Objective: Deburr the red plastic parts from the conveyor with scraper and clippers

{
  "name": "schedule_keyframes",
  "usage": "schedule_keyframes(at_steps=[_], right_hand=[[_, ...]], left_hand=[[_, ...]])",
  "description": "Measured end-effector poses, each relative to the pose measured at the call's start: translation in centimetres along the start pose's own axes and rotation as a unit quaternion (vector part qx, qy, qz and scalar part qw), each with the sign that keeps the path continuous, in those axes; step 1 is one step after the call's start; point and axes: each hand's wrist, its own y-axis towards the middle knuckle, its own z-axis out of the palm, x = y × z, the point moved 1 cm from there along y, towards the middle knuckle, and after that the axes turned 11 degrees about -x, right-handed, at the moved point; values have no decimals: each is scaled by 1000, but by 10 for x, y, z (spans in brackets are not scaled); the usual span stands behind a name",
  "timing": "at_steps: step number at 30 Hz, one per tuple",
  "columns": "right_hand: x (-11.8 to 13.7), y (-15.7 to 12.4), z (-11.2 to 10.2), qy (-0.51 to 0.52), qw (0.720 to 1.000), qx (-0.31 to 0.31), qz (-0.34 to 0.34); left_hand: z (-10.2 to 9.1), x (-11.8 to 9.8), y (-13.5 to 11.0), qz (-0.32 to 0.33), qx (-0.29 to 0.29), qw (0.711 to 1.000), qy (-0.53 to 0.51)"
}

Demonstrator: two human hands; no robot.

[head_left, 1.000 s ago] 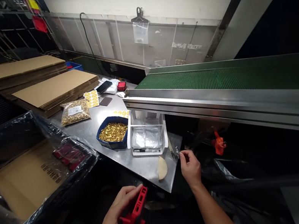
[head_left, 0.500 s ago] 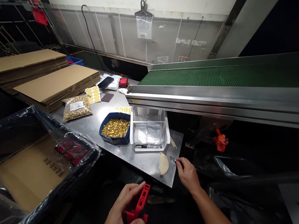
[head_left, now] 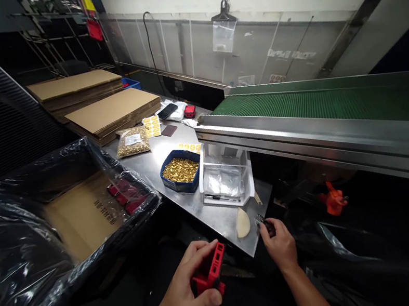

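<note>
One red device (head_left: 217, 266) is pinched in the left grip (head_left: 182, 295), thumb along one side and fingers along the other, its slotted edge uppermost; it hangs short of the desk (head_left: 217, 224), apart from the edge. Nothing appears to support it but those digits, so the main risk, I judge, is that a loosened thumb or a twist of the wrist drops it past the edge. Toward 2 o'clock of it, the right grip (head_left: 281, 246) pinches a small dark item (head_left: 269, 227) with a shiny end, too small to identify. That item is close to the desk's corner, where a slack fingertip could let it slide over the side. At 1 o'clock, just beside the shiny end, lies a cream half-round piece (head_left: 242, 221); a careless sideways sweep might knock it off. Farther out, nearly at 12 o'clock, a blue bin (head_left: 181, 186) full of gold pieces (head_left: 179, 169) stands right beside a white tray (head_left: 210, 200) holding clear bags (head_left: 225, 181) and a pen (head_left: 220, 198). A bumped tray could jog the bin and spill loose pieces. At 10 o'clock, the plastic-lined carton (head_left: 19, 249) gapes open below the bin's side; anything flicked that way might be hard to find among its folds.
</note>
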Motion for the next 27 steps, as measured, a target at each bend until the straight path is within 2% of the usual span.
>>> schedule_keyframes(at_steps=[4,6,8,13,15,17,22,27], right_hand=[[14,3,-14,25,1000,-5,4],[35,4,-29,60,997,-36,18],[65,3,-48,108,993,-38,26],[141,-11,-94,262,958,31,113],[163,-20,-108,311,942,61,106],[179,-31,-118,341,935,71,72],[200,-52,-125,366,929,43,36],[208,-54,-120,320,945,51,-29]], left_hand=[[-2,-9,-1,14,-2,1000,-4],[-1,-13,-1,20,-2,1000,-16],[0,-15,-1,27,-4,999,-31],[1,-20,1,47,-32,998,-27],[0,-24,0,57,-35,998,-16],[-1,-29,-1,47,-41,998,-9],[-2,-37,-5,-35,-75,996,37],[-3,-37,-9,-47,-91,993,55]])
